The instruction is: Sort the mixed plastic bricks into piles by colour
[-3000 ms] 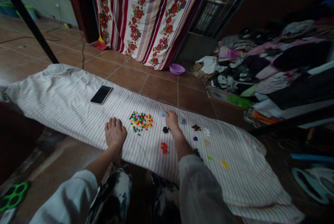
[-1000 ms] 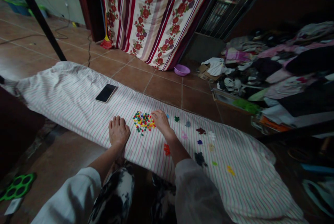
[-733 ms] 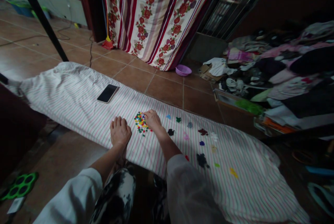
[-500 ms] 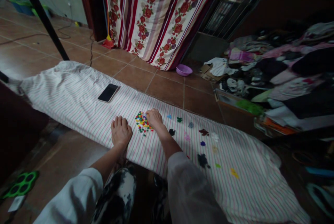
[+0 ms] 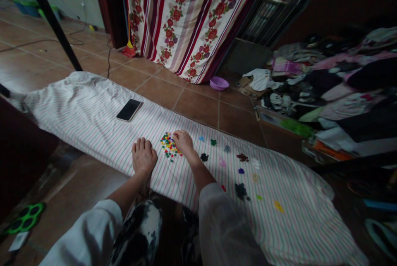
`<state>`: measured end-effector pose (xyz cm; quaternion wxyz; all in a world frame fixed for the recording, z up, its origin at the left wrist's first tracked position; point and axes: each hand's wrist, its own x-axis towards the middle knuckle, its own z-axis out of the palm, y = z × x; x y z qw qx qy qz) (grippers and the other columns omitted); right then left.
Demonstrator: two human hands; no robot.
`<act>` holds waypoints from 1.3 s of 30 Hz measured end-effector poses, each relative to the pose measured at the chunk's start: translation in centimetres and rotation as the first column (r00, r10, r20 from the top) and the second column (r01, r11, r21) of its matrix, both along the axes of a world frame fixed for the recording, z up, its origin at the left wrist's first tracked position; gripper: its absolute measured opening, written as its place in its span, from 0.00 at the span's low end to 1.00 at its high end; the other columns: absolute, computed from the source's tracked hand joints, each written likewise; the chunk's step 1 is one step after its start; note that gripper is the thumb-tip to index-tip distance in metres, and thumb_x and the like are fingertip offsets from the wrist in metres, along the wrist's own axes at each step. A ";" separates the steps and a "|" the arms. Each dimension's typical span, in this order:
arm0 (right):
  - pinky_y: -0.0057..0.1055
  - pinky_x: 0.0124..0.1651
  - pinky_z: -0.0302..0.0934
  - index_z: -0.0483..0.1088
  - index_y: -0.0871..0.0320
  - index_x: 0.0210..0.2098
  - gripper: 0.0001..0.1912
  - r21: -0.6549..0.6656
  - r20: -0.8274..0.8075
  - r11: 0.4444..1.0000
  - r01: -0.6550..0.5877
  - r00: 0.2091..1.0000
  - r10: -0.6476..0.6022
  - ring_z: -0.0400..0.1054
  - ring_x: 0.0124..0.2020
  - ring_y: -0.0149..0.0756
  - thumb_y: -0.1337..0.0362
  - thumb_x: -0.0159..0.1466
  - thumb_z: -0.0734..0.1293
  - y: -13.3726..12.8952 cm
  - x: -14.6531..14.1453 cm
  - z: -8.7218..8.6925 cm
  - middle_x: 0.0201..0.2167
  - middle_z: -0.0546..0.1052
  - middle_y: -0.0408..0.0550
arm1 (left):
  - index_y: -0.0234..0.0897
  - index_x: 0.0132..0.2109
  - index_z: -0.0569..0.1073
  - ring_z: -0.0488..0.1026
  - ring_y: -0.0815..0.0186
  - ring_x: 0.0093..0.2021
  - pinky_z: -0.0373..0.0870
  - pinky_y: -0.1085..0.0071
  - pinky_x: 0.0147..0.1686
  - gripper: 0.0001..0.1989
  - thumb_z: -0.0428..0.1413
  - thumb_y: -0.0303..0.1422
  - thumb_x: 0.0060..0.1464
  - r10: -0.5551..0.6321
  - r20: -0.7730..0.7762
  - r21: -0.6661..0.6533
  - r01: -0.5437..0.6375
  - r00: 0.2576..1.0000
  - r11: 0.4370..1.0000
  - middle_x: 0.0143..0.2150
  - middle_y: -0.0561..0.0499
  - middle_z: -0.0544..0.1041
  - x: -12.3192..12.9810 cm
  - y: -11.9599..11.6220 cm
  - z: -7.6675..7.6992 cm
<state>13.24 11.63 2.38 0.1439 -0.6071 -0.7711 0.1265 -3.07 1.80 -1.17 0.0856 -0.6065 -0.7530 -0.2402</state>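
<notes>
A mixed pile of tiny coloured pieces (image 5: 169,146) lies on a striped cloth (image 5: 102,134) over a long narrow surface. My left hand (image 5: 144,156) rests on the cloth just left of the pile, fingers stretched out and holding nothing. At the pile's right edge, my right hand (image 5: 183,140) has its thumb and fingers pinched together; whatever is between them is too small to make out. Right of that hand lie small single-colour groups, among them green pieces (image 5: 213,142), black pieces (image 5: 204,157), brown pieces (image 5: 242,157), dark pieces (image 5: 240,191) and yellow pieces (image 5: 278,206).
A phone (image 5: 129,110) lies on the cloth, left of the pile. Beyond it are the tiled floor, a flowered curtain (image 5: 173,22) and a purple basin (image 5: 219,83). Heaped clothes (image 5: 335,80) fill the right side. A green-rimmed object (image 5: 26,218) sits at lower left.
My right hand has shifted very slightly at the pile's edge, its fingers still pinched. The left hand stays in place, and the colour groups look the same.
</notes>
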 end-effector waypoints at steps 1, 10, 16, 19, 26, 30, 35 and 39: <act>0.27 0.47 0.57 0.76 0.55 0.41 0.11 0.013 -0.037 1.000 -0.002 0.999 0.003 0.67 0.43 0.34 0.66 0.64 0.62 0.0 0.2 -0.2 0.39 0.76 0.49 | 0.30 0.49 0.72 0.62 0.49 0.62 0.54 0.53 0.62 0.17 0.47 0.30 0.56 0.000 0.000 -0.001 0.000 1.000 1.000 0.58 0.36 0.71 0.0 0.0 0.0; 0.27 0.44 0.61 0.76 0.55 0.40 0.12 0.111 -0.302 0.993 0.031 0.953 0.004 0.70 0.38 0.33 0.66 0.63 0.60 -0.2 2.6 -0.6 0.36 0.78 0.45 | 0.30 0.48 0.72 0.62 0.48 0.62 0.54 0.53 0.62 0.16 0.46 0.30 0.56 -0.007 0.003 -0.009 0.007 1.000 1.000 0.58 0.36 0.71 0.1 -0.1 0.4; 0.30 0.49 0.62 0.76 0.57 0.43 0.16 0.138 -0.234 0.962 0.236 0.951 -0.200 0.71 0.42 0.37 0.69 0.61 0.59 0.4 7.5 0.0 0.41 0.79 0.50 | 0.31 0.48 0.72 0.63 0.48 0.62 0.54 0.52 0.61 0.16 0.47 0.30 0.55 -0.005 -0.004 -0.007 0.005 1.000 1.000 0.58 0.36 0.71 0.1 -0.2 0.5; 0.31 0.50 0.61 0.76 0.56 0.44 0.17 0.115 -0.171 0.940 0.322 0.938 -0.301 0.71 0.44 0.37 0.71 0.61 0.59 0.9 9.8 0.2 0.43 0.79 0.50 | 0.31 0.48 0.72 0.63 0.48 0.62 0.54 0.53 0.61 0.16 0.47 0.30 0.56 -0.005 -0.004 -0.012 0.005 1.000 1.000 0.58 0.36 0.71 0.1 -0.2 0.5; 0.29 0.49 0.62 0.76 0.54 0.43 0.17 0.062 -0.065 0.933 0.355 0.934 -0.351 0.72 0.43 0.36 0.71 0.62 0.59 1.6 11.7 -0.3 0.42 0.80 0.47 | 0.31 0.48 0.72 0.63 0.49 0.62 0.55 0.52 0.61 0.16 0.46 0.30 0.56 0.001 -0.008 -0.026 -0.001 1.000 1.000 0.58 0.36 0.71 0.1 -0.3 0.7; 0.31 0.51 0.60 0.77 0.56 0.43 0.17 0.093 -0.030 0.952 0.292 0.957 -0.290 0.71 0.45 0.37 0.71 0.62 0.59 1.8 11.3 -0.6 0.44 0.79 0.50 | 0.31 0.48 0.72 0.63 0.49 0.62 0.55 0.52 0.61 0.16 0.46 0.30 0.55 -0.002 0.012 -0.023 0.002 1.000 1.000 0.58 0.36 0.71 0.1 -0.2 0.6; 0.33 0.53 0.58 0.77 0.57 0.41 0.15 0.098 0.017 0.962 0.253 0.967 -0.256 0.70 0.46 0.39 0.72 0.62 0.60 1.6 11.0 -0.7 0.42 0.79 0.52 | 0.31 0.48 0.72 0.62 0.49 0.63 0.54 0.51 0.62 0.17 0.46 0.30 0.55 -0.010 0.041 -0.017 0.011 0.999 1.000 0.58 0.35 0.71 0.1 -0.2 0.6; 0.34 0.54 0.57 0.77 0.56 0.43 0.15 0.110 0.021 0.961 0.254 0.966 -0.258 0.69 0.47 0.40 0.72 0.62 0.61 1.3 11.0 -0.6 0.44 0.78 0.53 | 0.32 0.49 0.72 0.62 0.49 0.63 0.54 0.52 0.62 0.17 0.46 0.30 0.55 -0.007 0.035 -0.018 0.008 0.999 1.000 0.58 0.36 0.71 0.1 -0.2 0.6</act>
